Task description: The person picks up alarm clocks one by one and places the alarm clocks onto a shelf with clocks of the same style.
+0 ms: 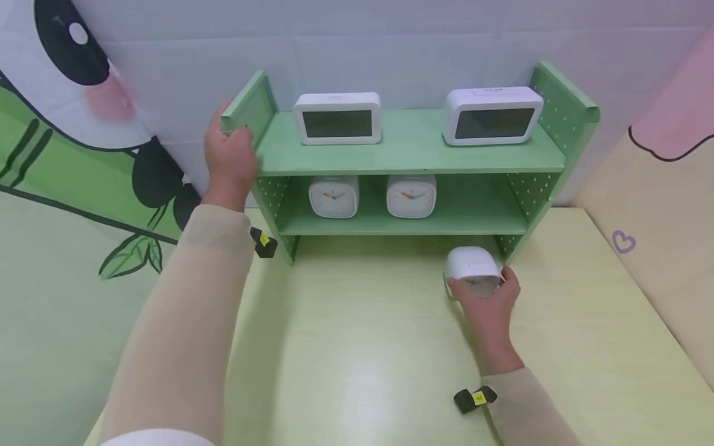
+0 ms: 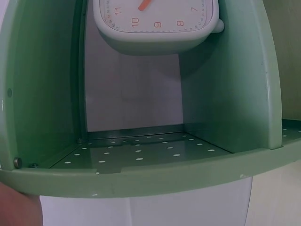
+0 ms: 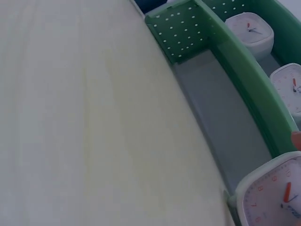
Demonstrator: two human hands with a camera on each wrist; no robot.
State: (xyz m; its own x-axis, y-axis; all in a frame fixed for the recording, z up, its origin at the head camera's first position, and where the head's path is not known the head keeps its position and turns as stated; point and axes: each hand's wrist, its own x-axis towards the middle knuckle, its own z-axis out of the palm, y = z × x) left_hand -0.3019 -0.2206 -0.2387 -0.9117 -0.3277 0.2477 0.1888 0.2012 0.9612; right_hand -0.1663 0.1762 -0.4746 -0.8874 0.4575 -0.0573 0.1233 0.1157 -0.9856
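Note:
A green two-tier shelf rack (image 1: 401,162) stands against the wall at the back of the table. My left hand (image 1: 227,158) grips the upper front edge of its left side panel. In front of the rack's right leg, below the lower tier, my right hand (image 1: 491,310) holds a white rounded alarm clock (image 1: 471,259) between thumb and fingers. The right wrist view shows that clock's dial (image 3: 273,200) at the lower right corner. Two similar white alarm clocks, a left one (image 1: 333,197) and a middle one (image 1: 411,196), sit on the lower tier.
The upper tier bears two white digital clocks with dark screens, one at left (image 1: 337,119) and one at right (image 1: 493,116). Pale wood forms the table top (image 1: 357,347). A cartoon-printed wall covering (image 1: 83,161) lies behind and at the left.

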